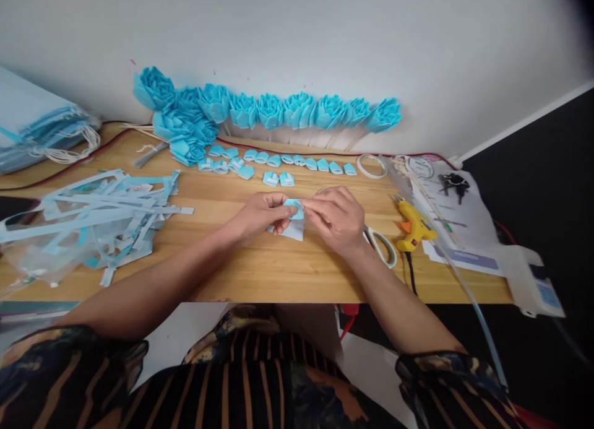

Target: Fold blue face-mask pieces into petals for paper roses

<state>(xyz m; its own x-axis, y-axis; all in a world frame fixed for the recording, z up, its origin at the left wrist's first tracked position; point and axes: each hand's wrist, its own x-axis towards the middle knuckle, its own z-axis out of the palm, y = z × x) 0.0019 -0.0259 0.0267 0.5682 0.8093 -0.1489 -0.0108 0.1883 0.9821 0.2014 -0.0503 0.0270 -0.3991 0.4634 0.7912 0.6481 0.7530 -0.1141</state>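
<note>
A small folded light-blue piece, like fabric or paper, is pinched between the thumb and fingers of my left hand. At its right edge the thumb and fingertips of my right hand are pressed together; what they grip is too small to make out. Below both hands a pale blue square lies on the wooden table, partly covered by my left fingers. Just beyond, two folded blue petals with white strips lie side by side. White-handled scissors rest beside my right wrist, their blades mostly hidden.
Blue fabric flowers on stems lean along the wall, with rows of folded petals before them. Left are offcut strips and a bagged stack. Right are a tape roll, yellow glue gun, keys and papers.
</note>
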